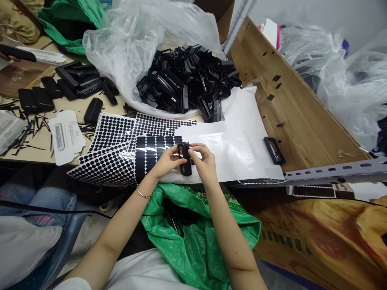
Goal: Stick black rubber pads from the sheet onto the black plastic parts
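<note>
both hands (187, 159) gripping black plastic part (185, 158), sticker sheets (121, 145)

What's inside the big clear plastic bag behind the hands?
A heap of black plastic parts spills from the mouth of the clear bag, like the black part the left hand and right hand hold. Crumpled film hides what lies deeper.

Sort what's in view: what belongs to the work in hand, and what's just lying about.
In hand: left hand and right hand, both holding the black plastic part; sheet of square black pads beneath; heap of black parts in the clear bag.
Lying about: white card; lone black part on the wooden board; clear bags at right.
</note>
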Motion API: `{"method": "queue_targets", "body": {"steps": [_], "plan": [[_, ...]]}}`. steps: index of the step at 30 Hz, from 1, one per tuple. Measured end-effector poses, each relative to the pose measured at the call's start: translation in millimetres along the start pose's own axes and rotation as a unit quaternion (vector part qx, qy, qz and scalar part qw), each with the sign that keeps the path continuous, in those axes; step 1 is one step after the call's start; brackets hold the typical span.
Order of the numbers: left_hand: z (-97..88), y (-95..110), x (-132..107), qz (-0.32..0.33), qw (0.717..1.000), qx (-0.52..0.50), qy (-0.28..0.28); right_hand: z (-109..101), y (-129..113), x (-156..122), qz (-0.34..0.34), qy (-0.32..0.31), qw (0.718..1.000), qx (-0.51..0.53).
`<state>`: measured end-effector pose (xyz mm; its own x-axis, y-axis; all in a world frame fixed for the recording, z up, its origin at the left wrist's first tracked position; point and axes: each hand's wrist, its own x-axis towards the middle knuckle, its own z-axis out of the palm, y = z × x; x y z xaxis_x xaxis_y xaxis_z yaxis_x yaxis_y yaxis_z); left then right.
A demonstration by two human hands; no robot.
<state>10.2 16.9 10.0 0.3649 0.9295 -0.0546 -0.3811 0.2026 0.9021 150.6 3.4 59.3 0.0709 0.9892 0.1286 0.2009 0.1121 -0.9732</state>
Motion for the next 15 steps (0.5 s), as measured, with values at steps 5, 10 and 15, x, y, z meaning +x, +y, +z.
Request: {"method": "queue_targets", "body": {"steps": [5,10,15], "plan": [[-0.8,-0.7,0.4,0.0,1.0,0.002,0.005,2.3,-1.5,-2.2,0.002,0.002,1.0,-0.007],[-1.9,-2.3,0.7,0.0,1.0,-0.003,0.01,3.6,-3.4,-3.7,0.004,0.008,1.0,-0.008],[-2.6,-3.5,0.1,-0.003,1.0,-0.004,0.018,6.7,-1.4,-5.3,0.008,0.029,0.999,-0.015]]}}
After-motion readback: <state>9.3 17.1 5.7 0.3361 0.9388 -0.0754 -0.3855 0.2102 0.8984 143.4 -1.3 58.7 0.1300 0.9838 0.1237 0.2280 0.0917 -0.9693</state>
